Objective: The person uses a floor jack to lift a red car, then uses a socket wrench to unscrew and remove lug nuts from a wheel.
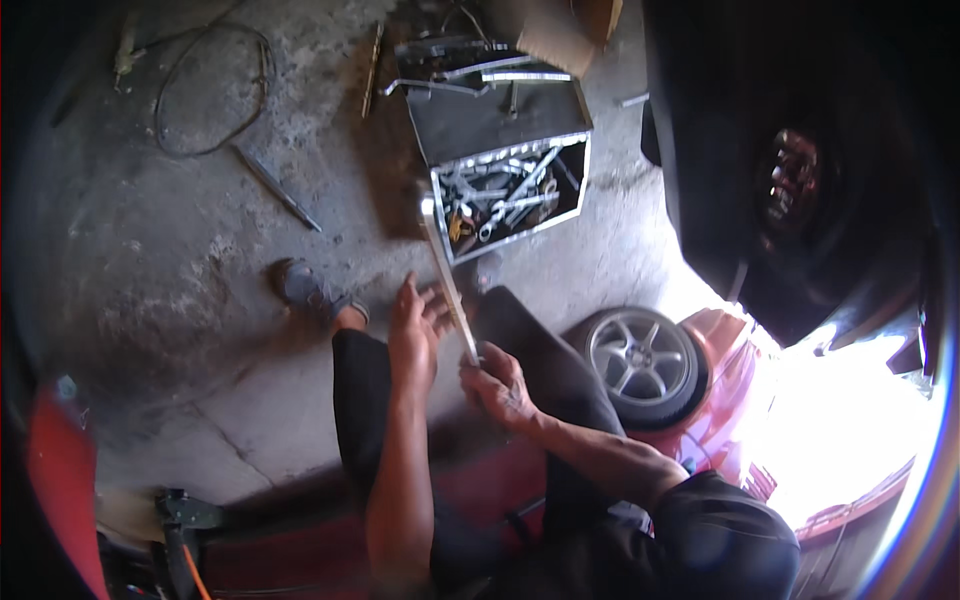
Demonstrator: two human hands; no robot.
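My right hand (497,387) is closed around the lower end of a long silver socket-wrench handle (447,272). The tool slants up and away, its thicker round head at the far end, close to the left front corner of a metal toolbox (490,122). Beside the shaft is my left hand (412,322), fingers spread and not wrapped round it; whether the fingertips touch the metal I cannot tell. Jumbled wrenches (525,200) fill the toolbox's near compartment, and more long tools (515,75) lie at its far side.
To the right, a silver spoked wheel (641,357) stands by a red car body panel (720,350). On the concrete floor at left are a looped cable (160,110) and a metal rod (275,187). A cardboard box (570,30) sits behind the toolbox. Dark bodywork (720,120) rises at far right.
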